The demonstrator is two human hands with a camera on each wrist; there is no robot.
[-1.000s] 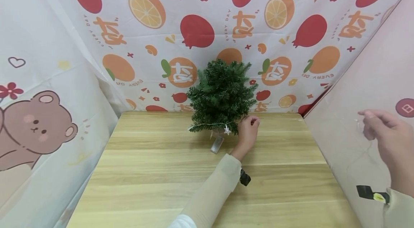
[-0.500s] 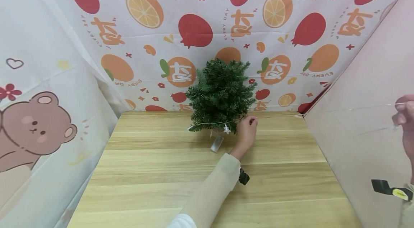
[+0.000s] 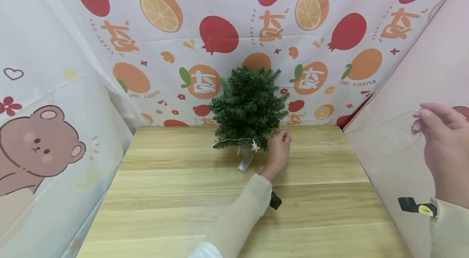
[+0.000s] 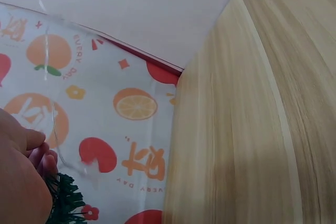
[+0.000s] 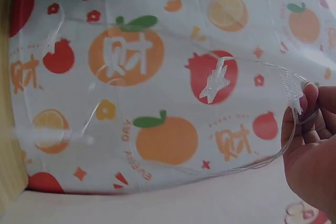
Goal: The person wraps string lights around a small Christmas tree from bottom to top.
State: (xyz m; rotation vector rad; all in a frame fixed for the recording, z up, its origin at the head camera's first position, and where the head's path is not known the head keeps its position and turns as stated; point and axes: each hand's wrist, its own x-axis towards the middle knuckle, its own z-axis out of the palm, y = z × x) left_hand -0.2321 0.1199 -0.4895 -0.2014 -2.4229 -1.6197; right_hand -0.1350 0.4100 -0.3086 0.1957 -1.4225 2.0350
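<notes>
A small green artificial Christmas tree (image 3: 249, 105) stands at the back of the table. A star string light (image 3: 231, 141) runs across its lower front branches, with one clear star (image 3: 255, 145) hanging there. At the tree's lower right my left hand (image 3: 279, 150) pinches the wire; in the left wrist view its fingertips are beside the green needles (image 4: 67, 198). Off to the right, my right hand (image 3: 445, 140) is raised and holds the loose part of the string. The right wrist view shows a clear star (image 5: 215, 83) dangling from the wire near this hand. The tree's base is partly hidden.
A small clear-grey box (image 3: 245, 162) lies on the wooden table (image 3: 176, 193) before the tree. Fruit-printed cloth (image 3: 165, 46) hangs behind it. A bear-printed cloth (image 3: 22, 46) is on the left, and a pale cloth wall (image 3: 395, 99) closes the right side.
My right hand first went farther right, drawing the wire nearly straight, then came back left, and the wire now sags. My left hand has stayed beside the tree.
</notes>
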